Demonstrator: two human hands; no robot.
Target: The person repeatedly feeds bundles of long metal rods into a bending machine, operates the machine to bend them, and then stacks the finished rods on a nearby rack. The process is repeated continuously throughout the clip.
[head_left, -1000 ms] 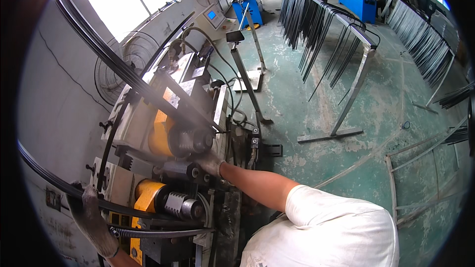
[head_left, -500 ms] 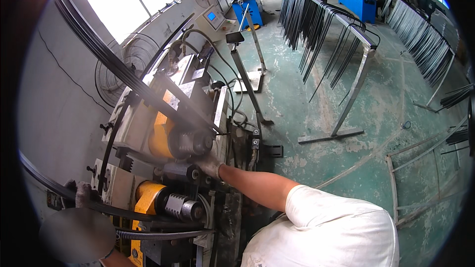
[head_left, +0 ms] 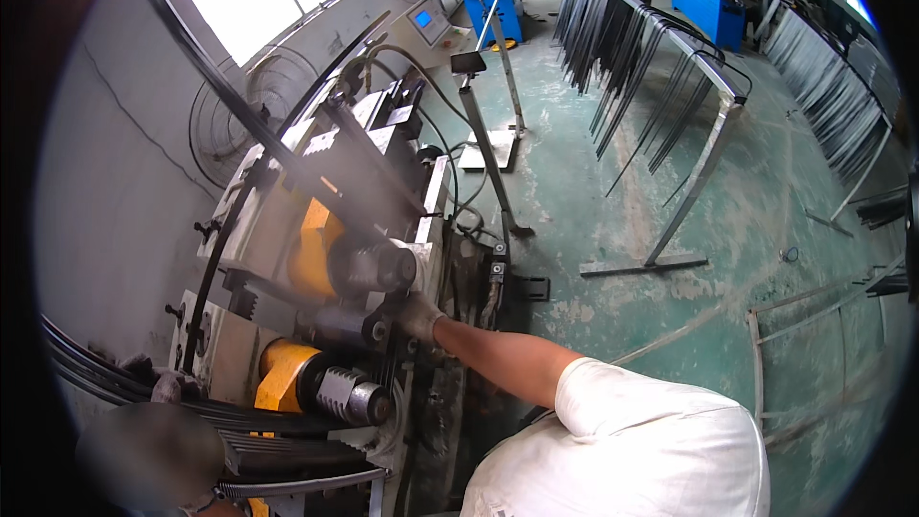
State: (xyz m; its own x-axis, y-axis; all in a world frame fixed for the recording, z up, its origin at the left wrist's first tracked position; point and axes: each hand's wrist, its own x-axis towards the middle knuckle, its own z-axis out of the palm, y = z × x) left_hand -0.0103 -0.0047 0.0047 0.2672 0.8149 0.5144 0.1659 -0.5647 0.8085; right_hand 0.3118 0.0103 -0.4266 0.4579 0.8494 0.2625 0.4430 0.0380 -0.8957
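Note:
My left hand [head_left: 172, 386], in a grey glove, has its fingers over a bundle of long black metal bars [head_left: 91, 370] at the lower left; a blurred patch covers the rest of it. The bars run across the front of a bending machine with yellow arms [head_left: 283, 378] and a toothed metal roller [head_left: 352, 396]. At the machine's middle, my gloved right hand [head_left: 418, 316] reaches in beside a dark cylindrical roller [head_left: 347, 327]. Its fingers are hidden behind machine parts. Above it, a second yellow arm [head_left: 316, 247] and roller are smeared by motion, below a long slanting dark bar [head_left: 215, 77].
A metal stand [head_left: 490, 158] rises beyond the machine. On the right, a rack [head_left: 684, 187] carries hanging black bent bars, with another loaded rack [head_left: 828, 96] farther over. A fan [head_left: 254, 115] stands by the wall. Low metal frames [head_left: 756, 364] and far workers are also visible.
The black bars under my left hand now spread into a wider bundle. The slanting bundle at upper left looks narrower. My right hand stays at the machine, and the view shifts slightly.

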